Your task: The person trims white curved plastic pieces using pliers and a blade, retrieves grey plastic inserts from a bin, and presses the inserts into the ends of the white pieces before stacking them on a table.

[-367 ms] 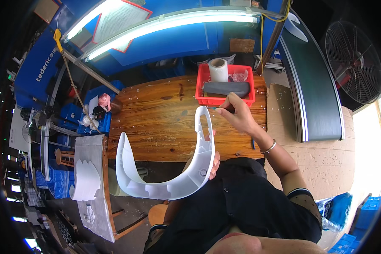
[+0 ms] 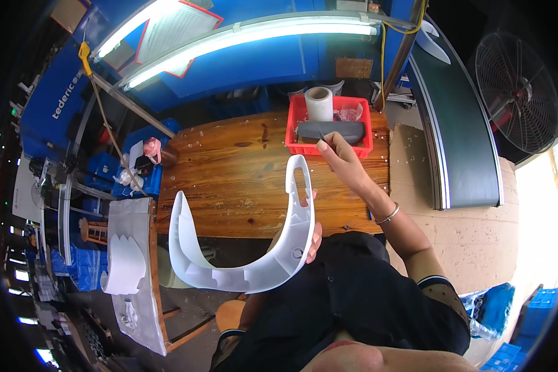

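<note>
A white curved plastic part (image 2: pixel 273 268), U-shaped with ribs inside and a long slot near one end, is held up in front of my body. My left hand (image 2: pixel 314 243) grips its right arm from behind; only some fingertips show past the edge. Above and right of the slotted end, my right hand (image 2: pixel 348 166) is closed in a pinch, apart from the part. Something thin seems to stick up from the fingertips, too fine to name. Just beyond that hand stands a red tray (image 2: pixel 297 149) holding a white roll (image 2: pixel 319 105) and a dark grey block (image 2: pixel 332 130).
The wooden table (image 2: pixel 229 173) carries small white scraps. On the left, a blue crate (image 2: pixel 156 186) holds a pink-lidded bottle (image 2: pixel 152 149), and a white curved panel (image 2: pixel 125 263) lies on a covered side table. A green conveyor (image 2: pixel 456 124) and a fan (image 2: pixel 518 93) stand right.
My right hand has turned a little, its fingertips shifting slightly left and away from the slotted end. The white plastic part and my left hand have barely moved.
</note>
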### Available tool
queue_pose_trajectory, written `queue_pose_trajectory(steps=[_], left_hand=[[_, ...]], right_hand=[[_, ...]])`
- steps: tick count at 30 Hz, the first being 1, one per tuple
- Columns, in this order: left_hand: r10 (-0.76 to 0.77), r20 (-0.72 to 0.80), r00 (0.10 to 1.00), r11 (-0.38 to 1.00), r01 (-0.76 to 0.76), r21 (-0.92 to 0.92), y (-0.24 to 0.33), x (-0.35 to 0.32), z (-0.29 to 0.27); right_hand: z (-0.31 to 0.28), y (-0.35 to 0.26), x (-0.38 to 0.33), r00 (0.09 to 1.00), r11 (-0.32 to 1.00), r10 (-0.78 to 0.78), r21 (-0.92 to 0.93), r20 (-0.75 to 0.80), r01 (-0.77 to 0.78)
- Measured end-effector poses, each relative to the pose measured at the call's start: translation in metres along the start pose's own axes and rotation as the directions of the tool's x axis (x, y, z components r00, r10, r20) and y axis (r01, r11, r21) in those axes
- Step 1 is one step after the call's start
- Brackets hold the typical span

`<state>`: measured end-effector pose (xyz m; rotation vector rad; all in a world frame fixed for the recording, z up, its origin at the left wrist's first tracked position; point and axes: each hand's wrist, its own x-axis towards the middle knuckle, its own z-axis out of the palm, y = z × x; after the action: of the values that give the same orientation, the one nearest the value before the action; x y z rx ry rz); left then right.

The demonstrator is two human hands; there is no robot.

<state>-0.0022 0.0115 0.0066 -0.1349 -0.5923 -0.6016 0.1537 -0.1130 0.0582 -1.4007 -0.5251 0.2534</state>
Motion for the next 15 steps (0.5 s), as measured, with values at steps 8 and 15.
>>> queue_pose_trajectory(steps=[8, 15], left_hand=[[0.103, -0.247, 0.963, 0.986, -0.067, 0.151, 0.026, -0.038, 0.008], [0.371, -0.383, 0.846, 0.900, -0.227, 0.371, 0.030, 0.024, -0.069]], right_hand=[[0.023, 0.024, 0.030, 0.888, 0.943, 0.299, 0.036, 0.350, -0.331], [0.000, 0.053, 0.004, 0.905, 0.886, 0.396, 0.192, 0.157, -0.421]])
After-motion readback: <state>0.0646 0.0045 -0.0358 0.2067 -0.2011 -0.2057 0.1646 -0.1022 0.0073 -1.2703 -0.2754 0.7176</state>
